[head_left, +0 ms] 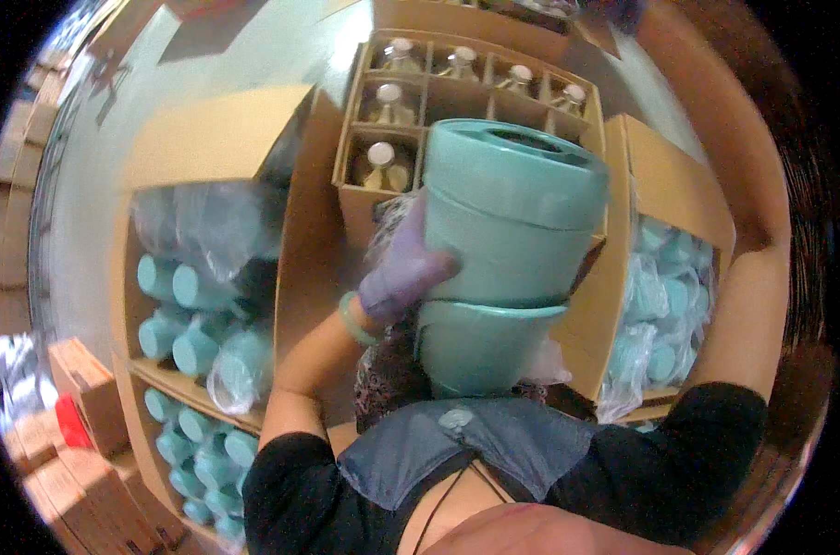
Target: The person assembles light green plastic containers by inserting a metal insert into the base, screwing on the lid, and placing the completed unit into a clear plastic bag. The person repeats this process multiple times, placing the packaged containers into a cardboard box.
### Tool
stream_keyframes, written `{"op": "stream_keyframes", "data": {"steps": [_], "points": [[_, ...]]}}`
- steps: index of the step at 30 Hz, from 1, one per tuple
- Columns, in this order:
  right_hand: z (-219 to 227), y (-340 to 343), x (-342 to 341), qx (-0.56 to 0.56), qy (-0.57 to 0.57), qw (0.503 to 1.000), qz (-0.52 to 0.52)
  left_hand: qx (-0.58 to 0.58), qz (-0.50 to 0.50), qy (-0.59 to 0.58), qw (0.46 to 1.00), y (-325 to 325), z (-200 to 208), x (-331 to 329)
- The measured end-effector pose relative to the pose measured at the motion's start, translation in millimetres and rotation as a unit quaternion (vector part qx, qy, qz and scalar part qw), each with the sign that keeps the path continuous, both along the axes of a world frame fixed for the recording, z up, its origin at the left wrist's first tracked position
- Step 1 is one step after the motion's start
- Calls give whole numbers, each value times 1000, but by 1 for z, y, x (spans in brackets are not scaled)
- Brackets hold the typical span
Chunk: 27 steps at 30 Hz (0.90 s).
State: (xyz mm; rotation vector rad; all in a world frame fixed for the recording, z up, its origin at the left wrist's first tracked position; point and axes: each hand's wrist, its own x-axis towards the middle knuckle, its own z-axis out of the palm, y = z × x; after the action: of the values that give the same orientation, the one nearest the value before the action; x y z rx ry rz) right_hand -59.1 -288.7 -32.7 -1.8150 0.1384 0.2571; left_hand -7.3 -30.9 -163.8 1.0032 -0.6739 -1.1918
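Seen from the wearer's head: two teal tubs, stacked in front of the person's chest and just below a carton of bottles. The upper tub (512, 236) is the larger in view, its round mouth tipped up and away; its base seems to sit inside the rim of the lower tub (489, 351). Dark inner edges show in the mouth, so whether more tubs are nested there cannot be told.

The left hand (403, 277), in a purple glove, grasps the upper tub by its left wall near the base, thumb across the front, fingers hidden behind. The right hand (616, 13) is stretched far off to the top edge, dark and cut off; whether it is clenched or released cannot be told.

The tubs look like smooth, stiff plastic: probably light for their bulk, slick under a glove, and more likely to scuff than shatter. Too wide for one hand to span, they look best held from both sides near the join, so the lower one does not drop away.

Counts: two tubs; six bottles (389, 109) with white caps in the divided bottle carton (357, 205). The left carton (207, 139) shows about five bare teal cups (198, 287) above, with others under clear plastic (207, 222), and roughly ten below. In the right carton (674, 176), plastic blurs the cups beyond counting.
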Motion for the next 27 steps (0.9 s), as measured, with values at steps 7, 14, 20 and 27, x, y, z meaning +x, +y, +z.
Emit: {"op": "stream_keyframes", "data": {"steps": [7, 14, 20, 27], "points": [[-17, 46, 50, -31, 58, 994, 93, 41, 37, -55, 997, 10, -37, 13], [-27, 53, 46, -287, -290, 846, 344, 39, 24, -5, 999, 2, -33, 10], [-33, 40, 55, -271, -336, 833, 345, -14, 36, 33, 999, 4, -28, 0], [3, -3, 27, 14, 171, 985, 3, 77, 86, -120, 986, -10, -9, 9]]}}
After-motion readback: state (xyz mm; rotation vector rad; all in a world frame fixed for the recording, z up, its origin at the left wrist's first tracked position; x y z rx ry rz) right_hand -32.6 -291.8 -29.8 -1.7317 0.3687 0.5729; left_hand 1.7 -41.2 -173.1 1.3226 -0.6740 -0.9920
